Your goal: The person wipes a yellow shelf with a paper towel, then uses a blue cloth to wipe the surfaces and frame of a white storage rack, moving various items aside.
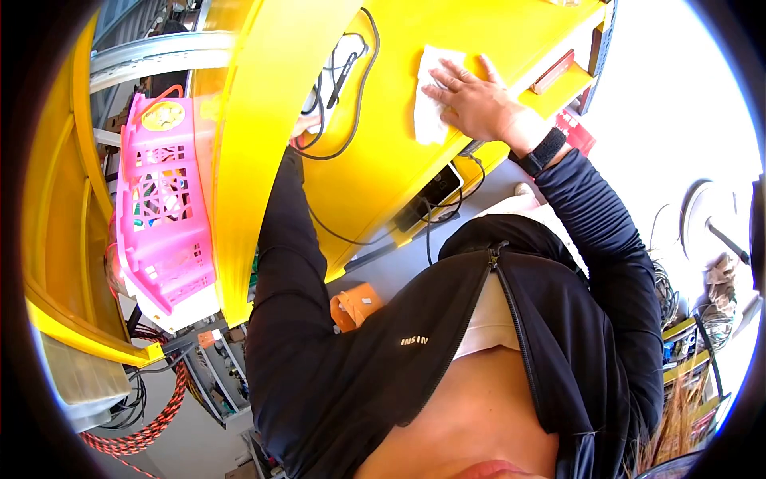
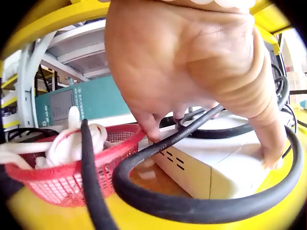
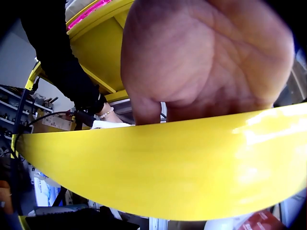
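Note:
My left hand (image 2: 187, 62) grips a white box (image 2: 189, 167) with vent slots, its thumb on one side and fingers on the other. A thick black cable (image 2: 192, 211) loops around and over that box. In the head view, the yellow shelf's upright mostly hides this hand. My right hand (image 1: 479, 104) lies with spread, straight fingers over a white cloth (image 1: 428, 120) on the yellow shelf (image 1: 391, 48). The right wrist view shows its palm behind the yellow shelf edge (image 3: 158, 167).
A red basket (image 2: 62, 184) with white cord in it stands beside the box, before a teal carton (image 2: 96, 100). On the left is a pink basket (image 1: 163, 215). A dark-screened device (image 1: 439, 188) with cables sits below the shelf's near edge.

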### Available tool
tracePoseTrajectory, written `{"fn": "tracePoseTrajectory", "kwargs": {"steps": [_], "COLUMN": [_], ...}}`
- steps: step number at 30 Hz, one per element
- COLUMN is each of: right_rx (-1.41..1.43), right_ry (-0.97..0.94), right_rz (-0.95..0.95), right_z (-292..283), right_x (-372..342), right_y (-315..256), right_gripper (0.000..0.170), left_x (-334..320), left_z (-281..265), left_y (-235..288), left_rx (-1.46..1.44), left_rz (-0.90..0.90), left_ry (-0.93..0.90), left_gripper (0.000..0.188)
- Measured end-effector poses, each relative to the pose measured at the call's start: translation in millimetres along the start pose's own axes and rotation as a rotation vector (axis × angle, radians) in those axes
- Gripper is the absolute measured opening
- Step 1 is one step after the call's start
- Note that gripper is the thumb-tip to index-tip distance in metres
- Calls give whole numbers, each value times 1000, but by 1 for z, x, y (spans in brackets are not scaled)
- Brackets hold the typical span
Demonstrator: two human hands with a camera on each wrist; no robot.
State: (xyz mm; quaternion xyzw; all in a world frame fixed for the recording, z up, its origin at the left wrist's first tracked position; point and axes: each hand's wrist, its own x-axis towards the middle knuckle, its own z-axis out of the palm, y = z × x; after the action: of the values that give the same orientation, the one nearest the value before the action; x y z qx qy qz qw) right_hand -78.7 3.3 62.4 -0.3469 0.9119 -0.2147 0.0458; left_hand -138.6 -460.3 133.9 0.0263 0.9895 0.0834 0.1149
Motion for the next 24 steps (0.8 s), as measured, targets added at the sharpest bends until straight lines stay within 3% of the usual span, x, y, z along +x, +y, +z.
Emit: {"fn": "tracePoseTrajectory", "kwargs": {"steps": [5,8,13,14,16,20,24], "right_rx": [-45,-92,-139,-146,-155,-180,-279], "right_ry": [-25,-59,-120,-131,-169,-248,-231], "right_rz": [-2,-15,-34,-38,-60,-110,-51], "right_z": [0,-3,-6,-7,-11,-17,-25], "right_x": [3,9,26,30,36,42,63], "right_y": [0,1,-6,-7,-8,-3,9], "right_gripper": [52,54,54,54,55,57,56], "left_x": [-21,-28,-27,-39,-36,-34,-48], "left_z": [-15,-9,12,0,3,28,34], "left_y": [30,29,18,66,70,41,52], "left_rx": [269,32,226,251,333,497,316], "left_rz": [13,-160,-146,-220,-332,-417,-346], "left_ry": [-8,-38,63,28,-4,110,394], "left_gripper": [93,91,87,85,84,85,80]}}
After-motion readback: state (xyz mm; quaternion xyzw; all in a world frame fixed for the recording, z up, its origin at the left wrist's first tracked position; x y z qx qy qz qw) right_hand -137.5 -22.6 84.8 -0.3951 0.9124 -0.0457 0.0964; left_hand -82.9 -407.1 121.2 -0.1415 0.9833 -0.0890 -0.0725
